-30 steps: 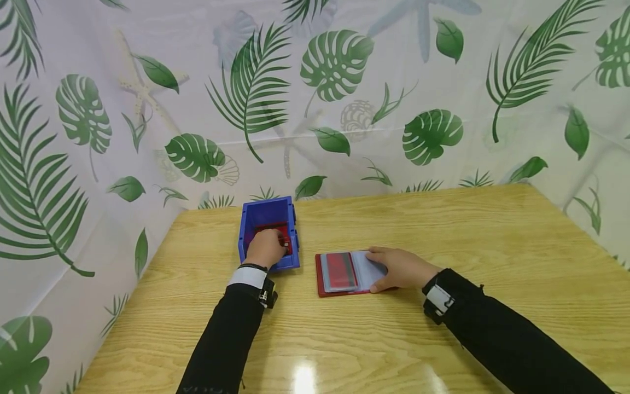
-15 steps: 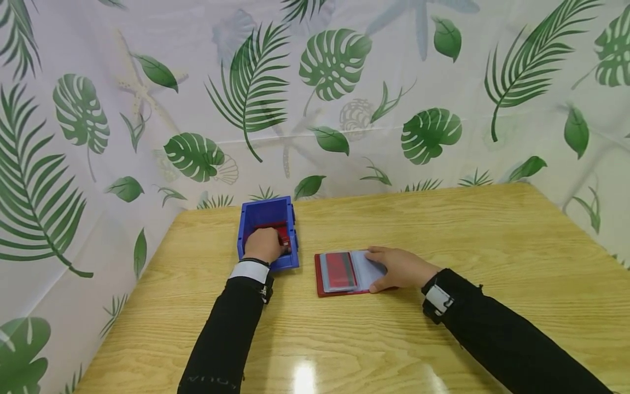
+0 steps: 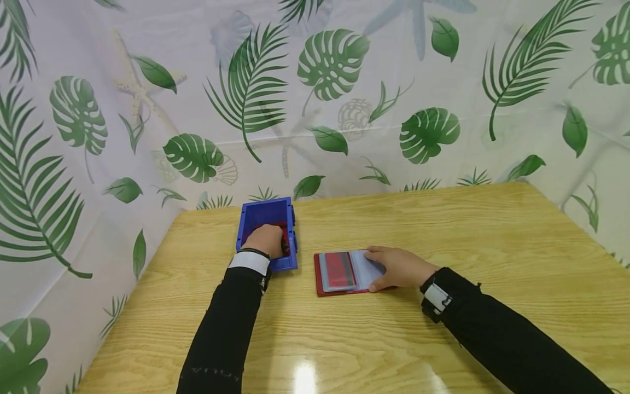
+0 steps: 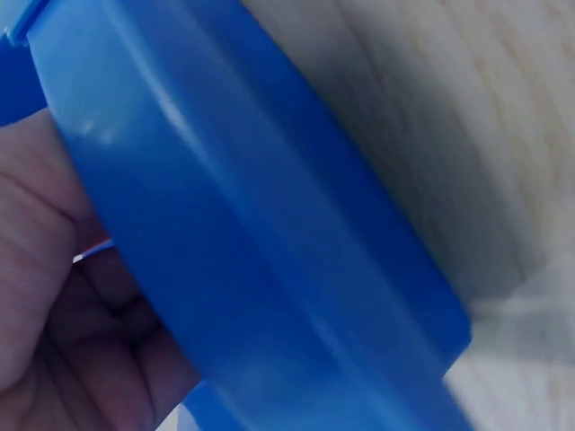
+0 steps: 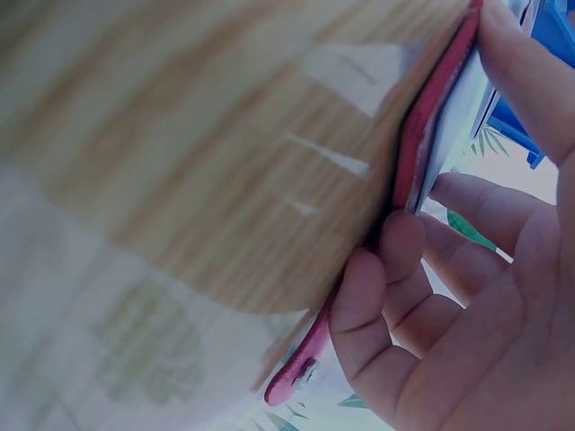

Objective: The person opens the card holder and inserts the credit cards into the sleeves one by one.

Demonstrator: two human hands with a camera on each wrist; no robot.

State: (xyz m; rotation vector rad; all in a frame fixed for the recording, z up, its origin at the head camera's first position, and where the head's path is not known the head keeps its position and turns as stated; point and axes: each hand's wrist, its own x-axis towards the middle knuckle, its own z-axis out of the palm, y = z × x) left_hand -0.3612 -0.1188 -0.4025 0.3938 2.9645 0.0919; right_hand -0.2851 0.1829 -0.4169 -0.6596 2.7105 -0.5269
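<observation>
A red card holder [image 3: 319,280] lies open on the table in the head view. On its left side a red card with a dark stripe [image 3: 338,270] shows through clear sleeves; a pale sleeve page [image 3: 364,272] covers the right side. My right hand [image 3: 402,268] grips that right side, thumb at the near edge, fingers at the far edge. A pink snap strap [image 5: 298,370] sticks out below the fingers in the right wrist view. My left hand [image 3: 266,241] reaches down into a blue bin [image 3: 283,264] over red contents [image 3: 284,225]. Its wall hides the fingertips; I cannot tell what they hold.
The wooden table [image 3: 443,219] runs back to a white leaf-print cloth [image 3: 374,137]. The bin stands at the left rear, left of the card holder. Black sleeves [image 3: 221,323] with wrist straps cover both forearms.
My left hand shifts slightly deeper inside the bin, and its knuckles turn a little. The right hand and the card holder stay in place.
</observation>
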